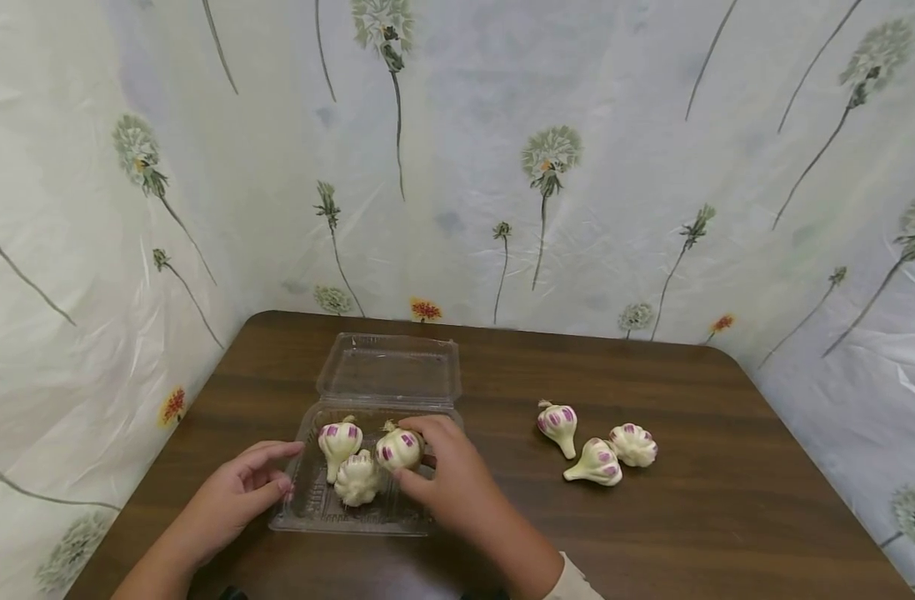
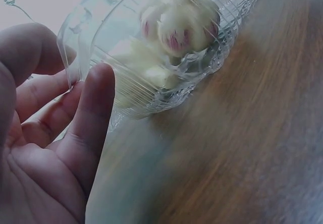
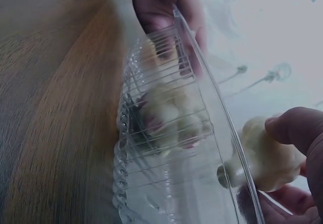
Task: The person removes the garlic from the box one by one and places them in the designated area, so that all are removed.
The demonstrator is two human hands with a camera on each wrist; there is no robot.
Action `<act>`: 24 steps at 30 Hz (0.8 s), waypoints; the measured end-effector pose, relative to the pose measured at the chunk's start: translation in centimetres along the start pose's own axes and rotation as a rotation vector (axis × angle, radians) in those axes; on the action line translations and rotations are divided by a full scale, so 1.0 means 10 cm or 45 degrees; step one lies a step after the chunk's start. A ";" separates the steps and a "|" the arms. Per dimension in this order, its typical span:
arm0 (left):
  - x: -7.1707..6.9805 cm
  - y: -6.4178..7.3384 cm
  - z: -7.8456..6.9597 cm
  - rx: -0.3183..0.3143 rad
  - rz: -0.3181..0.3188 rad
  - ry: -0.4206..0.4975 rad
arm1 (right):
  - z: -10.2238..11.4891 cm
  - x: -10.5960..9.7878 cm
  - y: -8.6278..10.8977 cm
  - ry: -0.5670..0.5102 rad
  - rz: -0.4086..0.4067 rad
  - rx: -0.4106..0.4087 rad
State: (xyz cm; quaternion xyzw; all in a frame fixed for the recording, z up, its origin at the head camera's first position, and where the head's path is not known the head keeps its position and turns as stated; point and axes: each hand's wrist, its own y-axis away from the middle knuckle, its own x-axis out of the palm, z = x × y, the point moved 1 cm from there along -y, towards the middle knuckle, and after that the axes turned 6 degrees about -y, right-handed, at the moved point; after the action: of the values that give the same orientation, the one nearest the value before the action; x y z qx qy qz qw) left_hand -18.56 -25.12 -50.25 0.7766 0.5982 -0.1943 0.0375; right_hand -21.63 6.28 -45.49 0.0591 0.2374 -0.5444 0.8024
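Note:
A clear plastic clamshell container [image 1: 322,518] lies with its lid folded back. My left hand [image 1: 240,492] pinches its left rim between thumb and fingers, also seen close up in the left wrist view. Between the thumb and fingers of my right hand [image 1: 453,471] is a garlic bulb [image 1: 399,450], held over the right part of the base; in the right wrist view this garlic bulb [image 3: 270,156] is just above the rim. Inside the base are two more, a purple-marked garlic bulb [image 1: 341,440] and a paler garlic bulb [image 1: 357,479].
Three other garlic bulbs lie together on the brown wooden table [image 1: 697,517], right of the container: one upper-left bulb [image 1: 558,425], one lower bulb [image 1: 598,463] and one right bulb [image 1: 633,445]. A dandelion-patterned sheet [image 1: 457,167] hangs behind the table.

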 end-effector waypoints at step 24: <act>0.00 0.01 0.01 -0.008 0.001 0.000 | -0.12 -0.23 0.13 -0.127 -0.291 -0.003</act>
State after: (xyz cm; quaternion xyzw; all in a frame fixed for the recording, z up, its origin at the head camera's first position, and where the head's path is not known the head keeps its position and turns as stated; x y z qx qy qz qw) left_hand -18.53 -25.17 -50.33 0.7767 0.5985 -0.1923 0.0399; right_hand -21.49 9.17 -45.73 0.0037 0.2030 -0.6344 0.7459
